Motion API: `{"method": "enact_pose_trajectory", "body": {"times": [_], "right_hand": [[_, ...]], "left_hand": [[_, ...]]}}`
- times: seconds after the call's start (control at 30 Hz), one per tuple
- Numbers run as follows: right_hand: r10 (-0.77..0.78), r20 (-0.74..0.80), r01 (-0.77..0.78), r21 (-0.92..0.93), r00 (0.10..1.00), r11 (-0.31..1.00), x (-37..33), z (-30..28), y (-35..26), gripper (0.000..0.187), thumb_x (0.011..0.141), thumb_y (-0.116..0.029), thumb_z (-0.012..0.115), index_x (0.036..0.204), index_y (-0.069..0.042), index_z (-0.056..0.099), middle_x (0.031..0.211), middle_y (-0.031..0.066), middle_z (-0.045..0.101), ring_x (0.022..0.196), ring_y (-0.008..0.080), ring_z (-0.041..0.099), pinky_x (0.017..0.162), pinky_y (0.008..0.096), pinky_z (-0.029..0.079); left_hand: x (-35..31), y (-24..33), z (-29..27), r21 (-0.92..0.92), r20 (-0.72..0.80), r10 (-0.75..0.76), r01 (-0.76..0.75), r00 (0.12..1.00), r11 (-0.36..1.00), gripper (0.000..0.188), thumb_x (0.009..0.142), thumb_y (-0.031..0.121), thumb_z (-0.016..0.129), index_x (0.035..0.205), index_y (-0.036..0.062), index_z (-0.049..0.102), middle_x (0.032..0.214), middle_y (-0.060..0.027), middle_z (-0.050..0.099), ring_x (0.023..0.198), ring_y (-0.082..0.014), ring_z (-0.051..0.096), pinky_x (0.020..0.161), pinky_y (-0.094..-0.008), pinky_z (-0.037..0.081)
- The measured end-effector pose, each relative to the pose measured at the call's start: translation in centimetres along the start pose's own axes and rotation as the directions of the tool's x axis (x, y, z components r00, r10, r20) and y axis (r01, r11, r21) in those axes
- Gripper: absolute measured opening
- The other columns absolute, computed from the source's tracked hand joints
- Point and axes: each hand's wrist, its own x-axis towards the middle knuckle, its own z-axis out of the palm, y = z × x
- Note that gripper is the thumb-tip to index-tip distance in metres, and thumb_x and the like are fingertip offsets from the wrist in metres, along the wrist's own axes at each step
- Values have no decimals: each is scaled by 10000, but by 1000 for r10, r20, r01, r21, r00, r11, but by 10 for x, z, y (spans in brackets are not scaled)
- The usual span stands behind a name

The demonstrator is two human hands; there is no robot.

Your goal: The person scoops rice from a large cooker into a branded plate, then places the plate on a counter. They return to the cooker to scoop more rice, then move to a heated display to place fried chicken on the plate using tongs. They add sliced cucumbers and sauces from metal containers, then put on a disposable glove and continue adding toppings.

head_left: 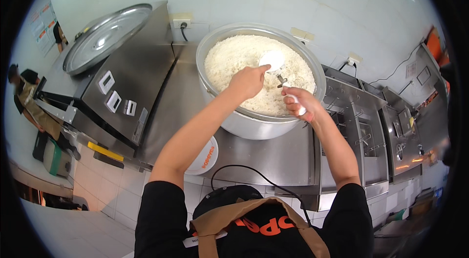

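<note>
A large round metal pot (261, 130) full of white cooked rice (234, 57) stands on the steel counter in front of me. Over the rice, my left hand (247, 82) grips the near edge of a small white round cup (272, 60), its index finger lying along the rim. My right hand (300, 101) is closed around the white handle of a metal scoop (282, 82) at the pot's right side. Its metal part points toward the cup, low over the rice; whether it touches the rice I cannot tell.
A steel cabinet (127, 72) at the left bears a large round metal lid (108, 38). A white round lid or tub (204, 158) sits below my left forearm. Fryers with baskets (364, 133) stand right. Another person (41, 96) is at far left.
</note>
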Motion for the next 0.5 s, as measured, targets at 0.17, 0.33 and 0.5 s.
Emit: {"method": "enact_pose_trajectory", "body": {"times": [0.17, 0.33, 0.5], "right_hand": [[-161, -28, 147, -276, 987, 950, -12, 1, -10, 144, 901, -181, 504, 874, -64, 425, 602, -29, 430, 389, 35, 365, 312, 210, 311], [-212, -52, 169, -434, 976, 885, -12, -11, -18, 161, 888, -191, 517, 905, -56, 431, 640, -11, 448, 436, 60, 401, 355, 234, 339], [-170, -19, 151, -376, 985, 914, -15, -25, -16, 172, 888, -180, 532, 936, -42, 439, 609, -21, 444, 408, 44, 380, 319, 206, 323]], "left_hand": [[19, 24, 6, 74, -75, -60, 66, 995, 995, 366, 896, 170, 400, 1219, 212, 565, 877, -192, 650, 809, -343, 629, 746, -437, 496], [30, 34, 14, 66, -69, -86, 90, 994, 994, 374, 895, 176, 393, 1229, 217, 558, 901, -199, 649, 831, -349, 626, 766, -439, 490], [29, 38, 20, 124, -106, -94, 107, 990, 987, 382, 900, 180, 383, 1245, 222, 541, 910, -202, 647, 837, -348, 623, 767, -439, 491]]}}
